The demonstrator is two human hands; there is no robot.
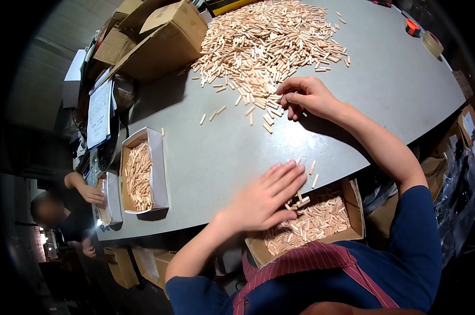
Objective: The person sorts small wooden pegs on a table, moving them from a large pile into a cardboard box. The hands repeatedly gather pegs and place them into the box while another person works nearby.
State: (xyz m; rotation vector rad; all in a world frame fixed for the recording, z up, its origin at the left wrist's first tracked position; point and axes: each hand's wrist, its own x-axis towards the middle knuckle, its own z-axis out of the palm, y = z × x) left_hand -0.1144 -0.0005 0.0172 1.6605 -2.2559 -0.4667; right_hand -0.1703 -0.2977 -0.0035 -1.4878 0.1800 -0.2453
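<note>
Small wooden dowel pins (269, 42) lie heaped on the grey table (206, 152), thinning to scattered pins at the near side. My right hand (308, 98) is at the heap's near right edge, fingers loosely curled and apart, with nothing visible in them. My left hand (264, 197) lies flat with fingers stretched out at the table's front edge, slightly blurred. Beside its fingertips several pins are at the edge, some tumbling over a cardboard box (357, 207). That box sits below the edge against my apron, partly filled with pins (321, 218).
A white-sided box of dowel pins (158, 173) stands at the left. Behind it are a clipboard with paper (99, 115) and a large open carton (164, 42). Tape (433, 44) and an orange-black object (412, 27) lie far right. Another person's hand (93, 194) touches a smaller box (110, 202).
</note>
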